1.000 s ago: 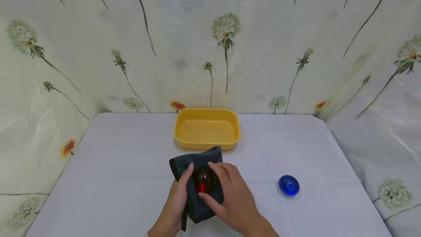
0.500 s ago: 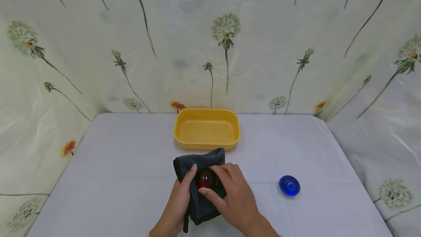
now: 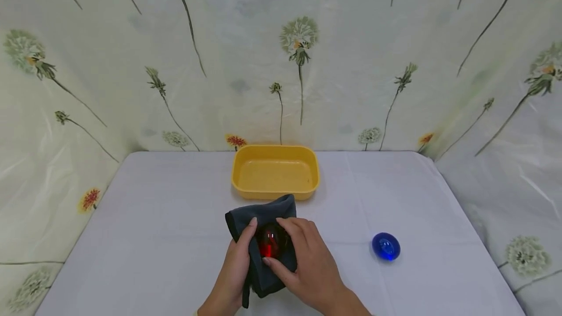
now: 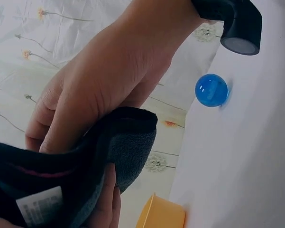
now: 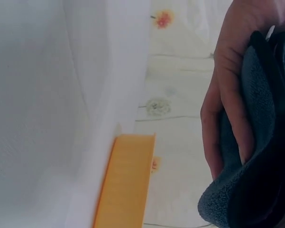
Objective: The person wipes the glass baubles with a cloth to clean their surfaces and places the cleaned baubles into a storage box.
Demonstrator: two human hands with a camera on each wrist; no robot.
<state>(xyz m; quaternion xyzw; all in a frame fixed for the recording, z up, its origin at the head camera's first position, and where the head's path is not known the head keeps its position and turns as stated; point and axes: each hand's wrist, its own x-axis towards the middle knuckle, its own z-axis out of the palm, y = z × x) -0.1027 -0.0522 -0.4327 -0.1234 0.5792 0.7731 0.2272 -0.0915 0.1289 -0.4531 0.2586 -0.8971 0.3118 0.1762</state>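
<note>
My left hand [image 3: 234,265] grips the soft dark cloth [image 3: 265,212]; my right hand [image 3: 313,265] pinches the red ball [image 3: 270,243] against it, above the desk's [image 3: 175,238] nearer half. The ball looks hard, probably heavyish and slippery, best held round its widest part. Half a second ago, both sat slightly further right. The blue ball [image 3: 386,246] lies towards the right edge, the yellow tray [image 3: 275,195] near the far edge.

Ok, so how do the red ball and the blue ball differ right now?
The red ball is dark red; the blue ball is vivid blue. The red ball sits against the dark cloth, pinched by the right hand, while the blue ball rests untouched on the white-covered table. Both look rounded and glossy.
</note>
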